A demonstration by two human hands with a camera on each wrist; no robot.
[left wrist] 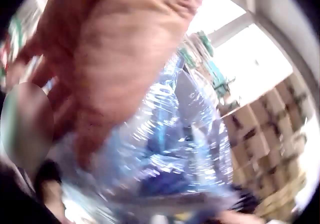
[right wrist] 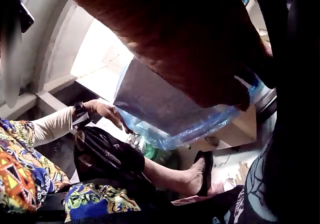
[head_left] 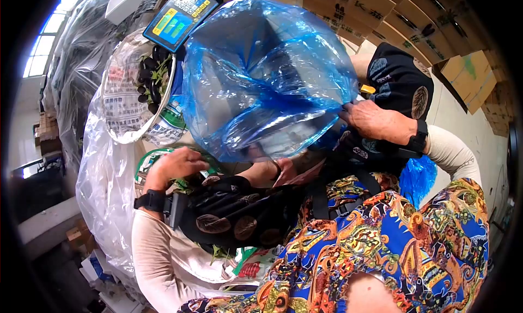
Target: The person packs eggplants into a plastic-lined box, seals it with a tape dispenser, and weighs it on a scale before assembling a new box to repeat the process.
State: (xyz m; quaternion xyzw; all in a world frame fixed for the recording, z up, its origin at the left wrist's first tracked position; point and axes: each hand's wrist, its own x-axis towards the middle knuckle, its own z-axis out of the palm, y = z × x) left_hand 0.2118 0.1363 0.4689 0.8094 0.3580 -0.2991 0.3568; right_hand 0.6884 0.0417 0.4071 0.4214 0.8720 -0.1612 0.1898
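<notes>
A large clear-blue plastic bag (head_left: 261,84) stands spread wide over a box between the person's legs, its mouth facing up. The right hand (head_left: 381,122) pinches the bag's rim at the right side; in the right wrist view that hand (right wrist: 200,49) is dark and its fingertips meet the blue edge. Near the bag's left rim is the left hand (head_left: 177,166), fingers loosely extended with nothing between them. Motion blurs the left hand (left wrist: 115,59) in its own wrist view, where the shiny bag (left wrist: 165,139) lies beyond the palm.
A white woven sack (head_left: 122,106) holding dark eggplants (head_left: 155,78) stands at the left. Behind it sits a digital scale display (head_left: 181,16). Stacked cartons (head_left: 419,27) line the back right. More blue plastic (head_left: 418,179) lies right of the person's lap.
</notes>
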